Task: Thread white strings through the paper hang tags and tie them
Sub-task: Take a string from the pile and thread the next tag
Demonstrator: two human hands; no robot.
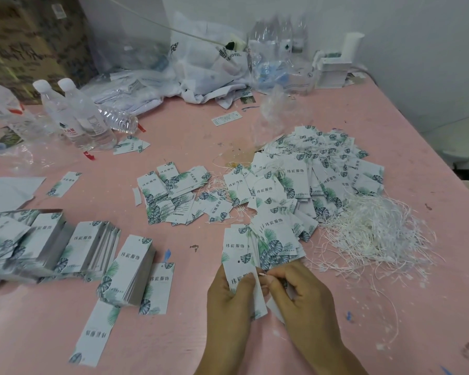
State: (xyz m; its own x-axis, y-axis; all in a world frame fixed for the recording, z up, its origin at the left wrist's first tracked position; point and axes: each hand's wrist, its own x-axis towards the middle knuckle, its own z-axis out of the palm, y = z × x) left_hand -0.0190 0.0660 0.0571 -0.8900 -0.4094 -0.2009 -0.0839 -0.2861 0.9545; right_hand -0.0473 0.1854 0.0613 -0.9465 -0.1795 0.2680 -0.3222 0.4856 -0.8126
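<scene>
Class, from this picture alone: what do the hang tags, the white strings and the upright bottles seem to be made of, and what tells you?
Hang tags: thin printed card, apparently matte; flat with crisp cut edges.
White strings: thin limp cord in a tangled heap; plastic or waxed thread, hard to tell.
Upright bottles: clear glossy plastic with white caps; you can see through them.

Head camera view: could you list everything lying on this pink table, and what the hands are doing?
table: one, pink, underneath everything
tag stacks: several, white with green leaves, near left
loose tags: many, same print, centre
threaded tags: large heap, right of centre
strings: tangled pile, white, right
water bottles: about three, clear, far left
plastic bags: several, clear and white, far edge
left hand: holds tags
right hand: pinches a string
</scene>
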